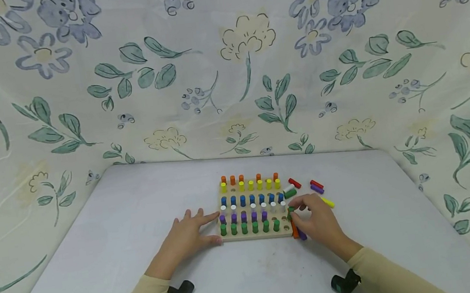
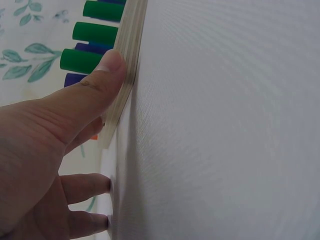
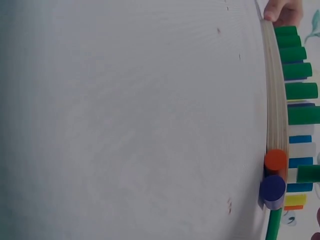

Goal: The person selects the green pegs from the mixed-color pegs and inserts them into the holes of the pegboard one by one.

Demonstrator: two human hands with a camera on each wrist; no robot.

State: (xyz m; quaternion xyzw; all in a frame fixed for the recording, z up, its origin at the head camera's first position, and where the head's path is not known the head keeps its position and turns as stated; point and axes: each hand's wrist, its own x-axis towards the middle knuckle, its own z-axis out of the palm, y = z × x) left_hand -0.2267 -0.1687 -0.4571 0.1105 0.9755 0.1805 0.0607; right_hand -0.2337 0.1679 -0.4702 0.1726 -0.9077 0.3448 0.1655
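Note:
A wooden pegboard (image 1: 255, 236) lies on the table with rows of orange, yellow, blue, white, purple and green pegs standing in it. My left hand (image 1: 186, 235) rests at its left side, thumb and index finger touching the board's edge, the other fingers spread on the table. With thumb and fingers, my right hand (image 1: 320, 218) pinches a green peg (image 3: 309, 173) just above the board's right edge. Bare holes show at the right end of the purple and green rows. An orange peg (image 1: 295, 230) and a purple peg (image 3: 272, 191) lie against the board's right side.
Loose pegs lie right of the board: a red peg (image 1: 294, 183) near a white peg (image 1: 288, 189) and a green peg (image 1: 290, 193), another red peg (image 1: 316, 184) beside a purple peg (image 1: 317, 189), and a yellow peg (image 1: 328, 202). Floral cloth (image 1: 217, 70) hangs behind the table.

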